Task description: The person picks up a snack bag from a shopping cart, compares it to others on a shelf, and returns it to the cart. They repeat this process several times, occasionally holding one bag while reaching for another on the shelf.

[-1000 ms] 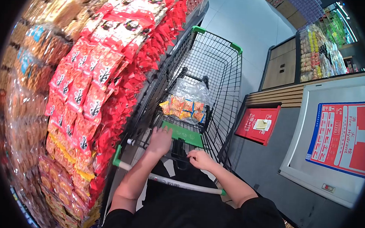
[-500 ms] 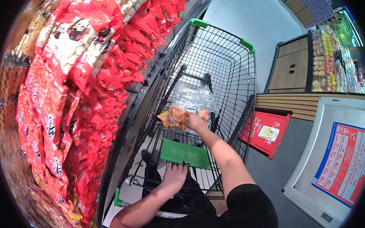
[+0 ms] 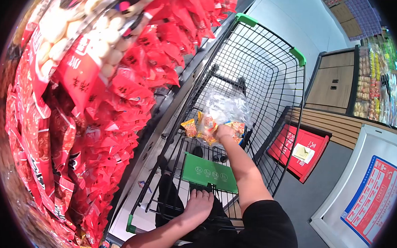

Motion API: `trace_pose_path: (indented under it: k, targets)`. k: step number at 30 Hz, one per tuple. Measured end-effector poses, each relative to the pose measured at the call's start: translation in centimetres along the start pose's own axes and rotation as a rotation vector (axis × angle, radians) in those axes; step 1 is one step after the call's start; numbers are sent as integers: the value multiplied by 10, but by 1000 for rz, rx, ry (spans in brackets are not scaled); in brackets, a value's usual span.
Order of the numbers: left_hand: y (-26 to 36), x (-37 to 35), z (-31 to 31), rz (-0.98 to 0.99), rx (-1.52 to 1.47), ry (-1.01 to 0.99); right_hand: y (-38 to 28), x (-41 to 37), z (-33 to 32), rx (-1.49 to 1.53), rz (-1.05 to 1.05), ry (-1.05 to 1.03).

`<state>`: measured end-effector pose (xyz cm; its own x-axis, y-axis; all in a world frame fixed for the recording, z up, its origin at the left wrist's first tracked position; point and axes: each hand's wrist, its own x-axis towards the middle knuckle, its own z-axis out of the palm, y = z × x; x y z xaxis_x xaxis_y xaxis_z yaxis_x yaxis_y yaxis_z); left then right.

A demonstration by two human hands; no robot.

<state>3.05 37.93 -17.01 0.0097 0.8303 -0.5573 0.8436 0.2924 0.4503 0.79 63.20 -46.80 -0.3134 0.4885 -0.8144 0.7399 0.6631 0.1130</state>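
Observation:
My right hand (image 3: 226, 132) reaches into the wire shopping cart (image 3: 272, 52), its fingers closed on small orange-and-yellow snack packets (image 3: 207, 124). Some of those packets lie at or inside a clear plastic bag (image 3: 226, 105); the fingertips are partly hidden among them. A single snack packet (image 3: 189, 127) sits to the left, apart from the hand. My left hand (image 3: 199, 204) is curled over the near end of the cart, just below the green flap (image 3: 209, 172). What its fingertips wrap round is mostly hidden.
Red snack bags (image 3: 133, 85) hang thickly along the left, close to the cart's side. To the right stand a red fire-equipment box (image 3: 297, 150), a white fire hydrant cabinet (image 3: 336, 223) and a wooden cabinet (image 3: 333, 81). Shelves of packaged goods (image 3: 373, 87) are farther back.
The view has shifted, so the cart appears farther right and the red bags loom larger. My right hand stays at the packets, and the left packet now shows apart from the rest.

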Motion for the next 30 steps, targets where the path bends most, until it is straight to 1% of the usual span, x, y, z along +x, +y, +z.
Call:
trace_pose_path:
  k: [1,2,4,8,10,12,13,15,16,17,19,20,21,23,24,25,27,28,29,30]
  targets:
    - [0,0,0,-5,-5,4,7,3,-3,-71,19,-16]
    - [0,0,0,-4,3,5,11,6,-6,-78,16,-15]
    - [1,-1,-1,0,7,5,16,5,-19,-259,9,-80]
    - [-1,-1,1,-6,24,32,-17,-6,-44,-370,23,-63]
    - [1,-3,2,-9,24,45,-37,-13,-53,-308,-44,82]
    - [1,-2,0,2,46,43,-41,-24,-57,-264,-386,358]
    - [2,-3,1,5,45,39,-41,-11,-45,-262,-384,354]
    - [2,-2,5,2,42,77,-45,25,-22,3,-773,474]
    - [2,-3,4,0,41,74,-45,23,-36,128,-687,243]
    - [2,-2,3,-2,25,78,-46,27,-42,129,-689,241]
    - [2,-2,4,-7,7,80,-38,53,-33,104,-482,136]
    - [2,-2,5,-6,12,91,-33,70,-21,129,-412,137]
    - [2,-2,6,-6,16,102,-30,73,-16,128,-416,133]
    - [2,-2,4,-7,15,90,-26,77,-4,-7,-426,223]
    - [1,-2,4,-4,14,80,-29,53,-17,-59,-410,195]
    - [1,-1,5,-6,15,81,-35,48,-14,-59,-412,196]
    - [2,-2,7,-8,17,48,-41,40,-3,-48,-223,126]
    - [3,-2,6,0,18,46,-42,40,10,-18,-251,252]
    - [3,-2,6,1,20,34,-41,42,21,-16,-242,252]
    - [4,-1,5,0,22,23,-44,32,19,90,-218,356]
